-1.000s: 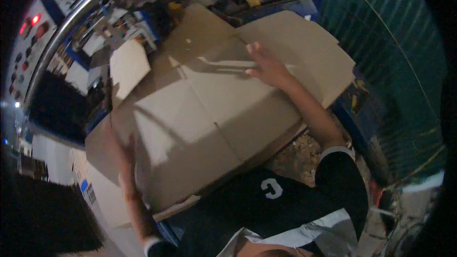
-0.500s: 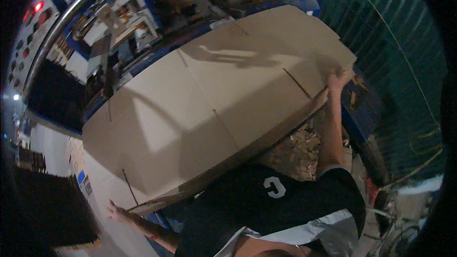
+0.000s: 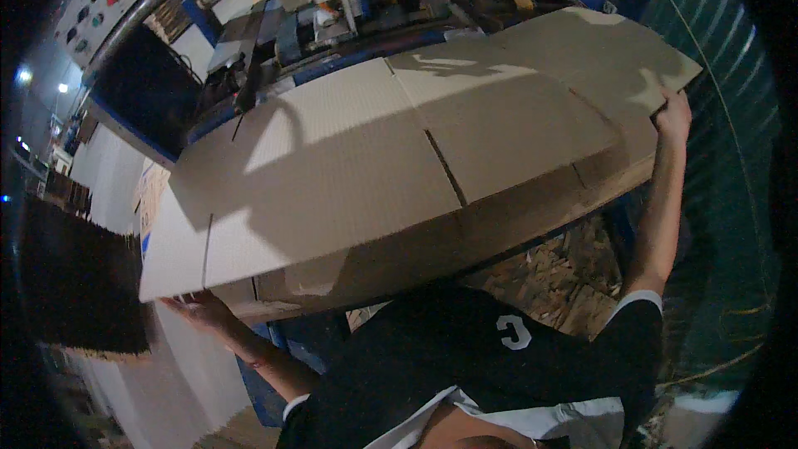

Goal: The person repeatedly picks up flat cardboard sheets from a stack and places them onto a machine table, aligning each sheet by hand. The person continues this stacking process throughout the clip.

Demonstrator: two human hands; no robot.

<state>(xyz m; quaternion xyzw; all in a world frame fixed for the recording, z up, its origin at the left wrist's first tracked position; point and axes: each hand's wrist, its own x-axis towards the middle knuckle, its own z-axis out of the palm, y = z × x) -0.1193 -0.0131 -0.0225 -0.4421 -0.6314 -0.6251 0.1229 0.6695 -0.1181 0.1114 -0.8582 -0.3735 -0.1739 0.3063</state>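
A large brown cardboard sheet (image 3: 332,175) with several dark slots spans the middle of the view, tilted, its near edge raised. My left hand (image 3: 198,312) is closed on its near left corner, with the fingers partly hidden under the sheet. At the far right my right hand (image 3: 673,112) grips the other end, thumb at the edge. Below the raised edge, more brown cardboard (image 3: 366,268) shows, with a shadow across it.
Behind the sheet stands a machine (image 3: 316,33) with a metal tube (image 3: 137,29) and a button panel (image 3: 104,4) at left. Cardboard scraps (image 3: 573,283) litter the floor. A green corrugated wall (image 3: 736,175) closes the right side; a dark stack (image 3: 83,283) stands left.
The sheet has come up off the cardboard below it along the near edge. My right hand has moved outward to the right, and my left fingers have gone under the corner. The view has shifted.
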